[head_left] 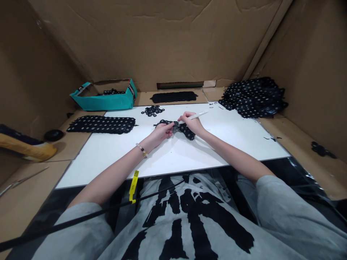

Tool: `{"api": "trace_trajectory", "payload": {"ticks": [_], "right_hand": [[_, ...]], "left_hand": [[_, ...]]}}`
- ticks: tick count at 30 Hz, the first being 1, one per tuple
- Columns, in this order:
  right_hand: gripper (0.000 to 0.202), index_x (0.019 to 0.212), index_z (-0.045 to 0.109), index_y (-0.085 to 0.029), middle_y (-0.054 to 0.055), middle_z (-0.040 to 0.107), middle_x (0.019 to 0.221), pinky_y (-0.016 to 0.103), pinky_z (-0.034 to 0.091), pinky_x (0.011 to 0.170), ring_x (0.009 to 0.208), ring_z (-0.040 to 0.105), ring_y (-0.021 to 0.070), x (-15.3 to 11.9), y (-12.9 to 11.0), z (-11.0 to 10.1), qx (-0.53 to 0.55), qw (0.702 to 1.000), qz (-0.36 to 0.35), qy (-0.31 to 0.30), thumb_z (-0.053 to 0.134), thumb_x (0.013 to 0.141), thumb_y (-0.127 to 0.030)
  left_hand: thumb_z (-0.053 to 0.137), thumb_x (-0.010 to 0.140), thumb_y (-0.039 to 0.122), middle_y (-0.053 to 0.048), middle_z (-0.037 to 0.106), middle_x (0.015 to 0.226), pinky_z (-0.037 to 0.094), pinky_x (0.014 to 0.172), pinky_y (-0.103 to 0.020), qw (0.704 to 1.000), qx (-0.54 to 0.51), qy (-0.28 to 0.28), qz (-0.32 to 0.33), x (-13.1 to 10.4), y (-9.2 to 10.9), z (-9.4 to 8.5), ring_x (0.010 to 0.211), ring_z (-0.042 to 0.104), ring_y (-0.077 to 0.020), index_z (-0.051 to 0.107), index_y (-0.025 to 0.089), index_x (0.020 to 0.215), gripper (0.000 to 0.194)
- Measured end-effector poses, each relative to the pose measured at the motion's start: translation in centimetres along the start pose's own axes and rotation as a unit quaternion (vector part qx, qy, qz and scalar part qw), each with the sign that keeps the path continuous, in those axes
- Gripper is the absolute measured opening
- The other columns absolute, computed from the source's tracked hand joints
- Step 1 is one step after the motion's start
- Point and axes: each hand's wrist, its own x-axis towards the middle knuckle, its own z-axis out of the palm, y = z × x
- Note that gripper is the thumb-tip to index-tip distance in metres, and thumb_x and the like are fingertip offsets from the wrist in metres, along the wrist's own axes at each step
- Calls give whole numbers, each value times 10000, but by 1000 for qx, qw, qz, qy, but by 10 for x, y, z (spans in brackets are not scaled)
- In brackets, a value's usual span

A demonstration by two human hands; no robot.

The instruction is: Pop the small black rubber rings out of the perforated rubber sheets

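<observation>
My left hand (163, 132), with a beaded bracelet above it, pinches the left part of a black rubbery sheet with round holes (189, 133). The sheet is bent and raised over the white board (162, 155). In my right hand (192, 124) is a white pen-like tool (199, 115), its tip down at the sheet close to my left fingertips. What the tip touches is too small to tell. Just behind the hands lies a loose pile of small black rings (152, 111).
A teal box (107, 102) holding black rings stands back left. Near it lies a flat perforated black sheet (103, 124); another black sheet (174, 96) lies at the back. Heaped perforated sheets (255, 96) fill the back right. Cardboard walls (173, 43) enclose the board; tweezers (27, 178) lie left.
</observation>
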Motion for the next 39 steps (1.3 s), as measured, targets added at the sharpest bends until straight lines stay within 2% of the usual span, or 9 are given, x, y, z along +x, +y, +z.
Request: {"api": "trace_trajectory", "payload": {"ticks": [7,14,19,22,26,30,33,36,39], "right_hand": [[228,610,546,-222,17,726,753,306,455,760,770,633,187,0,0,0,-24,1000,4,-3,567,810,-329],[206,636,549,-228,-2,665,706,307,443,725,754,596,190,-3,1,3,-63,998,14,-7,573,810,-338],[213,675,537,-232,8,659,737,312,407,700,752,581,189,-8,2,10,-117,992,-38,-15,530,858,-340],[217,687,523,-234,12,652,744,313,395,701,750,578,188,-9,4,13,-136,989,-62,-13,509,877,-338],[209,699,514,-234,13,650,744,313,399,709,745,576,189,-8,4,9,-125,990,-68,-10,499,879,-339],[217,684,505,-231,15,656,743,318,410,735,767,584,194,-4,0,1,-119,990,-73,-18,521,865,-350],[206,658,515,-223,28,673,753,322,422,749,783,598,199,1,-4,-7,-109,992,-54,-13,537,837,-323],[200,633,515,-221,36,708,797,322,445,781,821,632,200,5,-7,-13,-55,998,-41,9,533,818,-297],[220,636,520,-225,27,730,823,321,459,819,854,658,199,6,-6,-13,-6,998,-57,26,538,832,-324]], "left_hand": [[714,919,226,-3,527,510,372,461,-221,996,81,36,18,3,-4,-3,439,485,-96,532,161,651,331],[765,874,228,4,511,508,268,419,-202,998,61,23,21,6,-8,-5,423,451,-76,524,156,634,347],[768,857,181,44,427,497,216,415,-174,999,35,30,22,8,-11,-6,413,348,-40,482,158,603,383],[773,851,174,49,412,519,227,418,-164,999,14,18,23,7,-9,-6,431,348,-40,484,157,612,375],[762,870,197,45,426,538,237,410,-168,1000,12,9,7,6,-5,-5,435,368,-44,546,137,665,304],[800,844,249,27,503,599,276,406,-182,999,-17,40,3,6,-2,-5,441,409,-48,547,141,707,307],[800,840,228,28,513,606,284,403,-184,998,-32,47,-4,8,-1,-6,440,420,-51,529,150,716,308],[761,875,210,37,478,567,272,404,-179,999,-18,36,1,9,-3,-8,434,406,-51,539,143,714,283],[707,919,211,34,467,539,270,410,-179,999,9,33,13,9,-5,-7,425,394,-52,553,134,706,274]]}}
